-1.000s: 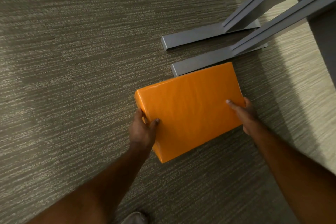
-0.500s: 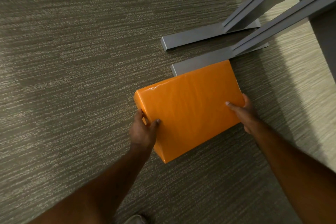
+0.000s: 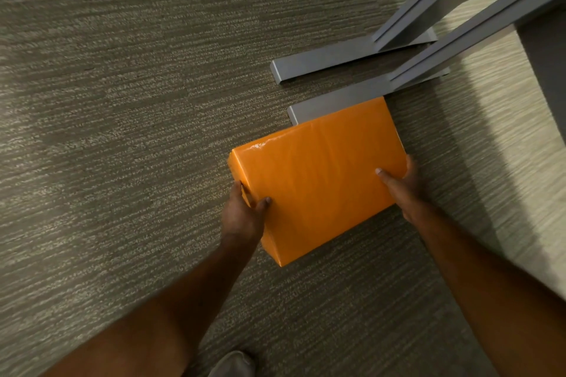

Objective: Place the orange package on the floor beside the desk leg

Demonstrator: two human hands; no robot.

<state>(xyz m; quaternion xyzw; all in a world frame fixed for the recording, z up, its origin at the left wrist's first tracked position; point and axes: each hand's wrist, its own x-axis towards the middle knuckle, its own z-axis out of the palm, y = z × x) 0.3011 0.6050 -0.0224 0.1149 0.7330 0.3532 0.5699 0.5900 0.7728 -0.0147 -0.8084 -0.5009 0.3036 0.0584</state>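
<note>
The orange package, a flat rectangular parcel in glossy wrap, sits low over the grey carpet, and I cannot tell whether it rests on it. My left hand grips its near left edge, thumb on top. My right hand holds the right edge, thumb lying on the top face. The package's far corner overlaps the foot of the nearer grey desk leg. That leg's slanted post rises toward the upper right.
A second grey desk foot lies parallel just beyond the first. Grey striped carpet spreads to the left. A brighter lit strip of floor runs down the right. A shoe tip shows at the bottom.
The package has shifted slightly up and to the right, closer against the nearer desk foot. Both hands keep the same grip.
</note>
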